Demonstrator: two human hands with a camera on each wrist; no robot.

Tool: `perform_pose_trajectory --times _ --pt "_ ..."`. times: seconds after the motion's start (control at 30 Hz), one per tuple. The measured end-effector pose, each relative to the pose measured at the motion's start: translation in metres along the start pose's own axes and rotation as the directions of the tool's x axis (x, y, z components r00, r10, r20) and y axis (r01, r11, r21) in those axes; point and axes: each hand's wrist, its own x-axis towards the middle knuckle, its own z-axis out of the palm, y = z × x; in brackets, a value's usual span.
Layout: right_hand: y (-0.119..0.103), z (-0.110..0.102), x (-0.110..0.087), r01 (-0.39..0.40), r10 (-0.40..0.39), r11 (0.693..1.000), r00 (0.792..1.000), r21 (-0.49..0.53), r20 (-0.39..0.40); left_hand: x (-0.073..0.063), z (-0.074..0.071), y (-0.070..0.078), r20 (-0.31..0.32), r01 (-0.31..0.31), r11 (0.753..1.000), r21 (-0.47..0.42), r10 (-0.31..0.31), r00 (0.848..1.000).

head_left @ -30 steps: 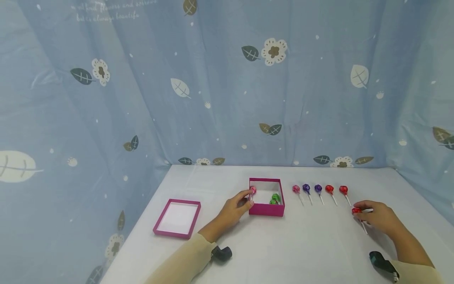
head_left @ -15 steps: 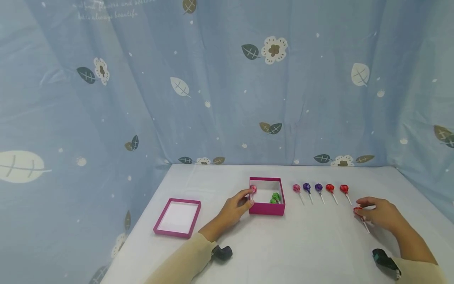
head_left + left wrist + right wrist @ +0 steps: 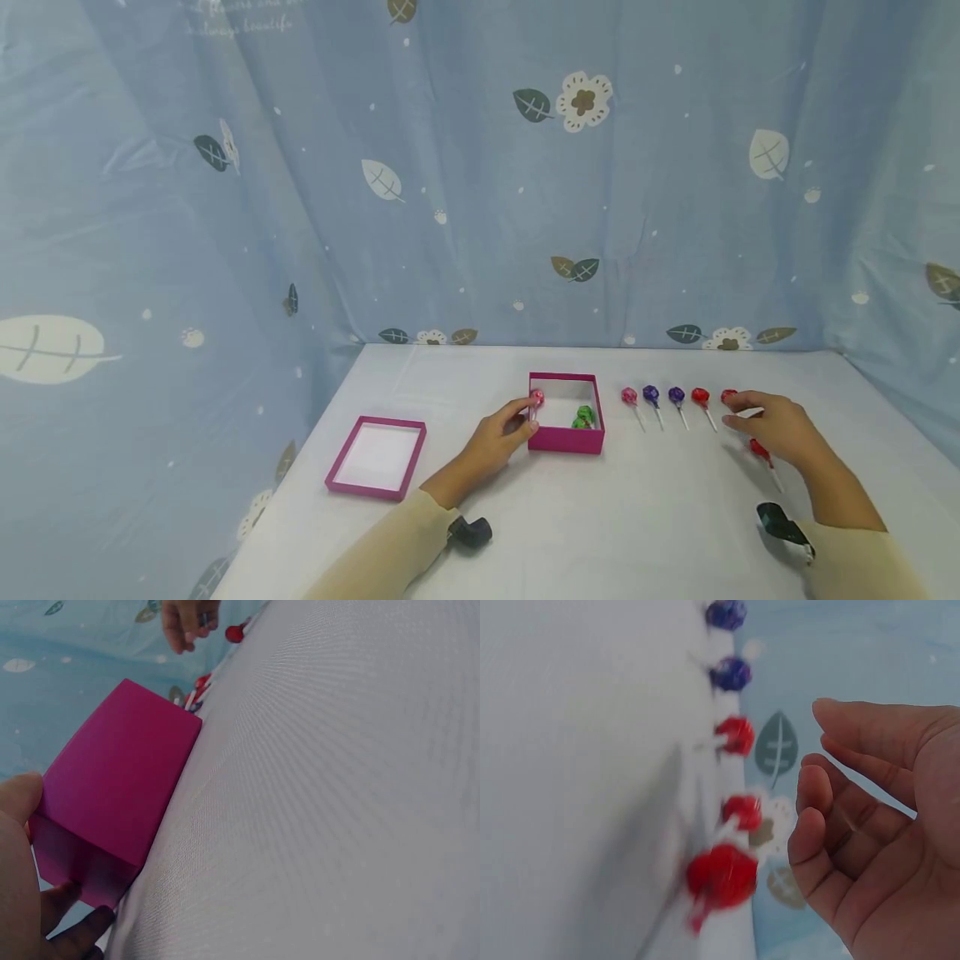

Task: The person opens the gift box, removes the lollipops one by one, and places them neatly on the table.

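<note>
My left hand (image 3: pixel 491 447) grips the near left corner of an open magenta box (image 3: pixel 566 440), thumb and fingers against its sides. The left wrist view shows the outside of the box (image 3: pixel 120 772) close up. Inside stand a pink lollipop (image 3: pixel 537 397) by the left wall and green lollipop heads (image 3: pixel 583 416) at the right. My right hand (image 3: pixel 780 427) hovers over the right end of the lollipop row, fingers loosely bent, holding nothing. It partly covers a red lollipop (image 3: pixel 727 395). Another red lollipop (image 3: pixel 759 449) lies nearer, below the hand.
Left of the covered one, the row has a pink lollipop (image 3: pixel 629 396), two purple lollipops (image 3: pixel 651 393) and a red lollipop (image 3: pixel 701 396). The magenta box lid (image 3: pixel 377 458) lies upturned at the left of the white table (image 3: pixel 600 533). A patterned blue curtain (image 3: pixel 465 208) hangs behind.
My right hand has left the nearer red lollipop, which stays on the table, and moved left and away to the row's end. The left hand and box keep their place.
</note>
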Motion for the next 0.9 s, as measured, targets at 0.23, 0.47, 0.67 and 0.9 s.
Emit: perform_pose_trajectory --times 0.23,0.47,0.67,0.9 --pt "-0.028 0.013 0.01 0.029 -0.029 0.999 1.0 0.038 -0.003 -0.001 0.003 0.0 0.007 0.024 1.0 0.006 -0.024 1.0" --pt "-0.061 0.025 0.023 0.111 -0.11 0.993 0.993 0.05 -0.036 0.004 -0.003 0.003 0.019 0.018 1.0 0.0 -0.018 1.0" --pt "-0.091 0.036 0.031 0.109 -0.111 0.985 0.994 0.135 0.002 0.006 -0.005 0.004 0.014 0.019 1.0 0.008 -0.019 1.0" --pt "-0.123 0.056 0.035 0.122 -0.127 0.972 0.992 0.203 0.013 0.0 -0.001 0.001 0.007 0.032 0.999 0.001 -0.032 0.999"
